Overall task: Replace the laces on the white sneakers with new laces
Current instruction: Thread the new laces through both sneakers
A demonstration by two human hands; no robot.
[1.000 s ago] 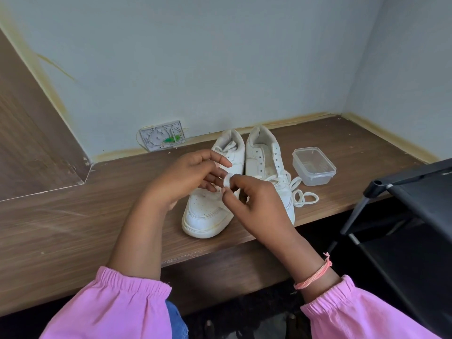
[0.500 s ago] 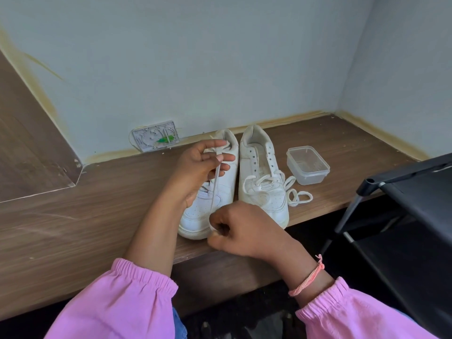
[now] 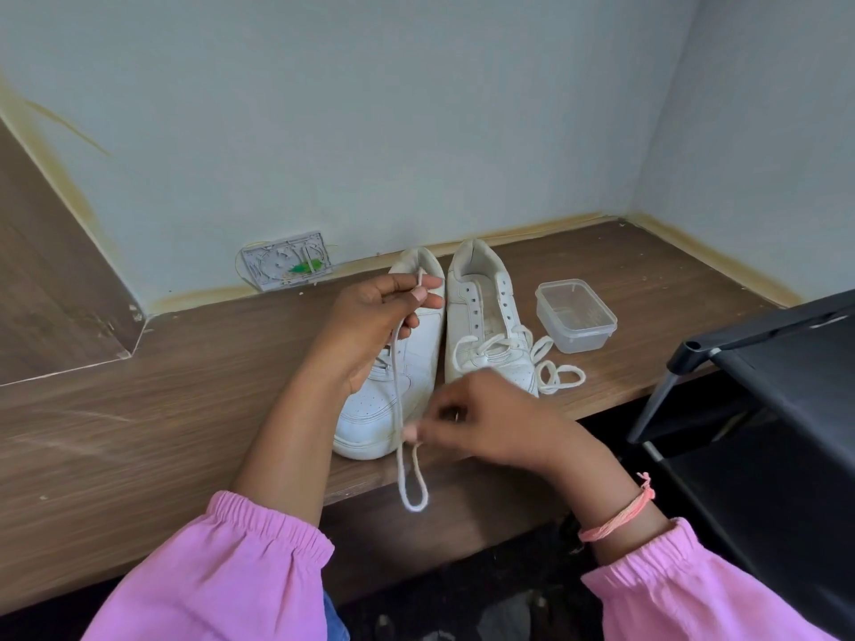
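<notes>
Two white sneakers stand side by side on the wooden shelf, toes toward me. The left sneaker [image 3: 407,363] has my left hand [image 3: 370,330] above it, pinching one end of a white lace [image 3: 397,386] near the heel. That lace runs down to my right hand [image 3: 481,423], which pinches it near the toe; a loop hangs below over the shelf's front edge. The right sneaker [image 3: 486,326] carries a loosened lace [image 3: 555,374] trailing onto the shelf beside it.
A clear lidded plastic box [image 3: 576,314] sits right of the sneakers. A wall plate with wires [image 3: 287,261] is at the back. A black rack [image 3: 768,386] stands at the right. The wooden shelf [image 3: 185,386] ends just under my hands.
My hands have drawn apart: the right moved down toward the shelf's front edge, stretching the lace out, and a loop now hangs below it. The left hand stays up by the heel.
</notes>
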